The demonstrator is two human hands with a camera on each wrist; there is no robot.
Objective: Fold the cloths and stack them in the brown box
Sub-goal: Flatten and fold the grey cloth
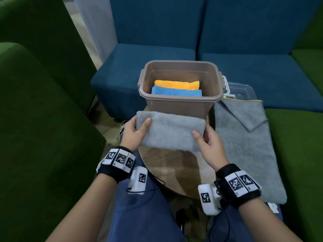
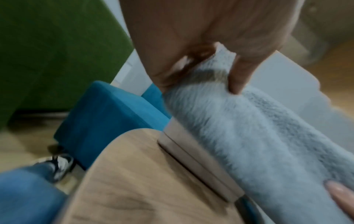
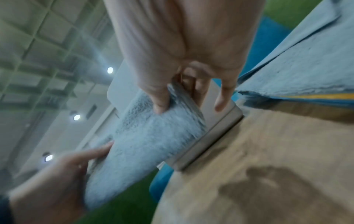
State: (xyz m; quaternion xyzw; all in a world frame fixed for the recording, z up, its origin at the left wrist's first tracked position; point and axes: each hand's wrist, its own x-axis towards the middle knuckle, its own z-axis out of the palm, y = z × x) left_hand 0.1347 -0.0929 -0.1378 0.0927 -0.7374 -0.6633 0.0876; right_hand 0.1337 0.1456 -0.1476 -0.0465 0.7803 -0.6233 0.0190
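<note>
A folded light grey cloth (image 1: 171,131) hangs in the air just in front of the brown box (image 1: 181,102), held level between both hands. My left hand (image 1: 135,131) grips its left end, thumb on top. My right hand (image 1: 206,142) grips the right end the same way. The same grey cloth (image 2: 249,136) (image 3: 153,139) fills both blurred wrist views, pinched between thumb and fingers. Inside the box lie a folded blue cloth (image 1: 176,93) and a folded orange cloth (image 1: 176,84) behind it. Another grey cloth (image 1: 244,137), unfolded with one corner turned over, lies to the right.
The box stands on a small round wooden table (image 1: 171,168) above my knees. A clear plastic lid (image 1: 241,89) lies behind the spread grey cloth. Blue sofa seats (image 1: 157,55) stand behind the box, and green armchairs (image 1: 35,102) flank both sides.
</note>
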